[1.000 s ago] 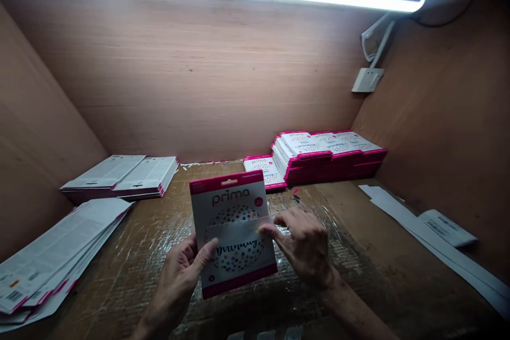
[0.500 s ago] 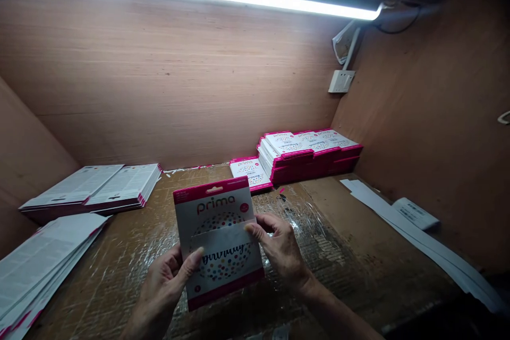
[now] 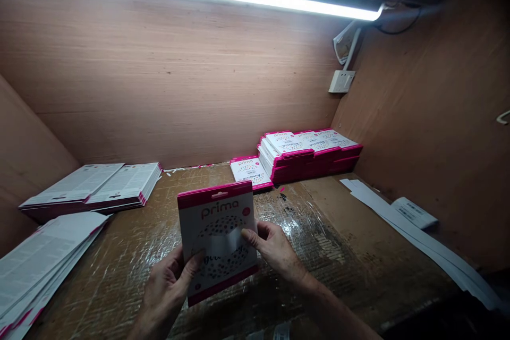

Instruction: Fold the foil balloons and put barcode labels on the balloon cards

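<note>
In front of me I hold up a flat printed packet (image 3: 223,210), white with magenta bands, a hang slot, "prima" lettering and a round dotted design. My left hand (image 3: 169,281) grips its lower left edge, thumb on the front. The right edge is in my right hand (image 3: 279,249), whose thumb lies on the printed face. A pale, blurred patch (image 3: 230,243) covers part of the middle lettering; whether it is a flap or a separate piece, I cannot tell. The fingers behind the packet are hidden.
Matching packets form a stack (image 3: 308,156) against the back wall, beside a lower pile (image 3: 250,171). Packets lie back side up in piles (image 3: 119,183) at left, with loose ones (image 3: 43,260) nearer. Long white strips (image 3: 406,234) and a folded label sheet (image 3: 414,213) lie right.
The packet's top edge has dropped slightly and shifted right. The white layer that stood out across its front now shows only as a small pale patch. Both hands keep their hold.
</note>
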